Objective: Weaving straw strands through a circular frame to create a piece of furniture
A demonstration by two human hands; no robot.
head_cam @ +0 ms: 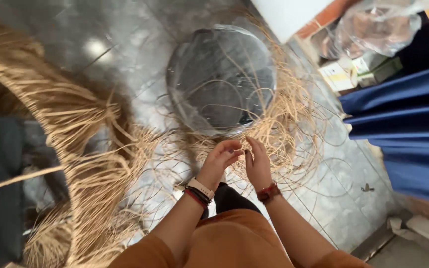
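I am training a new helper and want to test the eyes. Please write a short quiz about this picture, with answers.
1. True or false: both hands are in the pale straw fibres beside the clear round bowl.
2. Which wrist wears a dark red band? A. left B. right C. neither
3. What lies at the right edge of the view?

Key:
1. True; the left hand and right hand meet fingertip to fingertip over the fibres.
2. B; the dark red band is on the right wrist.
3. Folded blue cloth.
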